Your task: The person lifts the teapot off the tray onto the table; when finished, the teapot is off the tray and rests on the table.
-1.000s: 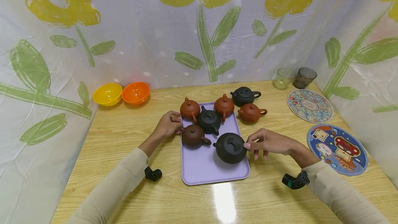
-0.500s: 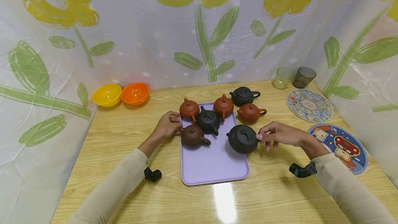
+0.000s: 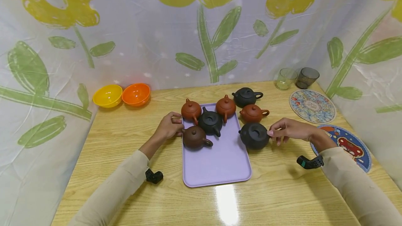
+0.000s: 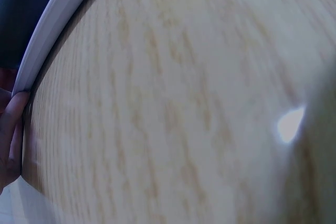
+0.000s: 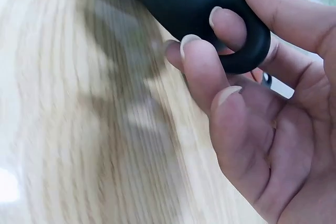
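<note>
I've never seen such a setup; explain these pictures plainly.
There is no machine, just a person's left hand and right hand. The wide picture comes from a camera on the head; the two close ones come from cameras on each wrist. The right hand holds a black teapot by its handle; the left hand grips the left edge of a purple tray. Four teapots sit on that tray, and two stand beyond its far right corner. The table also bears two bowls, two glasses and two round mats.

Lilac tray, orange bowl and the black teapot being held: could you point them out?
Lilac tray (image 3: 216, 165): head view, bare floor.
Orange bowl (image 3: 136, 94): head view, inner surface.
Held black teapot (image 3: 253, 140): head view, near side of body.
</note>
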Motion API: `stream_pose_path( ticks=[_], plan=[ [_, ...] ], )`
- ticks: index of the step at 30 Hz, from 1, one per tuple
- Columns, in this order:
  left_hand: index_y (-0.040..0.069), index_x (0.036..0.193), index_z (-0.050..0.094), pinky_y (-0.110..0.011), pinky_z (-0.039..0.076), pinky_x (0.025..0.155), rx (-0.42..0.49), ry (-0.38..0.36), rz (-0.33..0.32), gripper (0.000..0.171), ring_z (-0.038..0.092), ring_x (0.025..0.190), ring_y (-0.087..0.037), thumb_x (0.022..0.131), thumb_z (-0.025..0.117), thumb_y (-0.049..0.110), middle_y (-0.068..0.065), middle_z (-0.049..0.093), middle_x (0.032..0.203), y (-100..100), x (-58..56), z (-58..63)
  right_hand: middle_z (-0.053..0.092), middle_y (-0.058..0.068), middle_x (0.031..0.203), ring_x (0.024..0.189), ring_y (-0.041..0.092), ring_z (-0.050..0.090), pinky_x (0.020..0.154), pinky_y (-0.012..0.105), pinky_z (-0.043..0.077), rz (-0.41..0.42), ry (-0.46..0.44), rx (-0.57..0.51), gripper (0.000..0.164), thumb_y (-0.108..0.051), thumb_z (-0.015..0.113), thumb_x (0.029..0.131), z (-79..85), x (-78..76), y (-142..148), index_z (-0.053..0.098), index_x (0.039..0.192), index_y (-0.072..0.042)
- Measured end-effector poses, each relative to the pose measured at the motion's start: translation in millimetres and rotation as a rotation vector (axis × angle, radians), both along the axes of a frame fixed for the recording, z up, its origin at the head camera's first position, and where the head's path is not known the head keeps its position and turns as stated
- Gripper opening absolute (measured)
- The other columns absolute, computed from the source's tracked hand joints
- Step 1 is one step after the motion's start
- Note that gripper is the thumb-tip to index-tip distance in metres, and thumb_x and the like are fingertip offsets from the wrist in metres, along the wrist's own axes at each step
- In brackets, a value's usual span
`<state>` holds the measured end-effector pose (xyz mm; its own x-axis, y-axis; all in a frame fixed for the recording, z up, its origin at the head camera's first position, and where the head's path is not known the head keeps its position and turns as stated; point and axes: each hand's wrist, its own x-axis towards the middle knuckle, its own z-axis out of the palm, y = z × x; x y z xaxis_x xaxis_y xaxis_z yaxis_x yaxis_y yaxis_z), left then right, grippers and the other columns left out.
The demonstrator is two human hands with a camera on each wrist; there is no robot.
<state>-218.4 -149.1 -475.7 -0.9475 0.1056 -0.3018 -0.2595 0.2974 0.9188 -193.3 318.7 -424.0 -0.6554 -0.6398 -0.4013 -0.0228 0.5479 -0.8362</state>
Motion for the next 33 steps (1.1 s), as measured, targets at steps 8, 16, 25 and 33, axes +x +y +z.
stream_pose_path(
  ticks=[8,16,25,33],
  plan=[
    [-0.001,0.137,0.047,-0.029,0.063,0.064,-0.034,-0.013,-0.005,0.051,0.065,0.076,-0.017,0.088,0.064,-0.004,-0.021,0.058,0.119,-0.7,-0.9,-0.9,0.065,0.028,0.093,0.077,0.025,0.068,0.066,0.040,0.058,0.033,-0.035,0.013,0.037,-0.023,0.052,0.105,-3.6,-10.8,10.2,0.063,0.099,0.012],
    [-0.001,0.136,0.047,-0.029,0.063,0.063,-0.027,-0.008,-0.005,0.052,0.065,0.073,-0.016,0.088,0.065,-0.005,-0.020,0.058,0.116,-0.2,-0.8,-0.3,0.067,0.025,0.090,0.075,0.022,0.067,0.064,0.036,0.057,0.053,-0.068,0.018,0.039,-0.023,0.052,0.105,-8.1,-19.6,12.1,0.061,0.093,0.013],
    [-0.001,0.136,0.047,-0.029,0.063,0.064,-0.039,-0.011,-0.006,0.050,0.065,0.074,-0.017,0.090,0.065,-0.004,-0.018,0.058,0.113,-0.1,-0.1,1.2,0.070,0.023,0.090,0.075,0.019,0.066,0.064,0.035,0.058,0.047,-0.087,0.042,0.038,-0.024,0.054,0.105,-13.4,-22.9,14.5,0.064,0.093,0.010],
    [-0.001,0.136,0.047,-0.030,0.063,0.064,-0.048,-0.012,-0.005,0.049,0.065,0.075,-0.017,0.091,0.064,-0.003,-0.019,0.059,0.113,0.1,-1.4,1.1,0.070,0.027,0.090,0.073,0.023,0.067,0.064,0.037,0.059,0.052,-0.103,0.042,0.037,-0.022,0.052,0.105,-14.6,-25.6,19.5,0.063,0.090,0.010]
  ],
)
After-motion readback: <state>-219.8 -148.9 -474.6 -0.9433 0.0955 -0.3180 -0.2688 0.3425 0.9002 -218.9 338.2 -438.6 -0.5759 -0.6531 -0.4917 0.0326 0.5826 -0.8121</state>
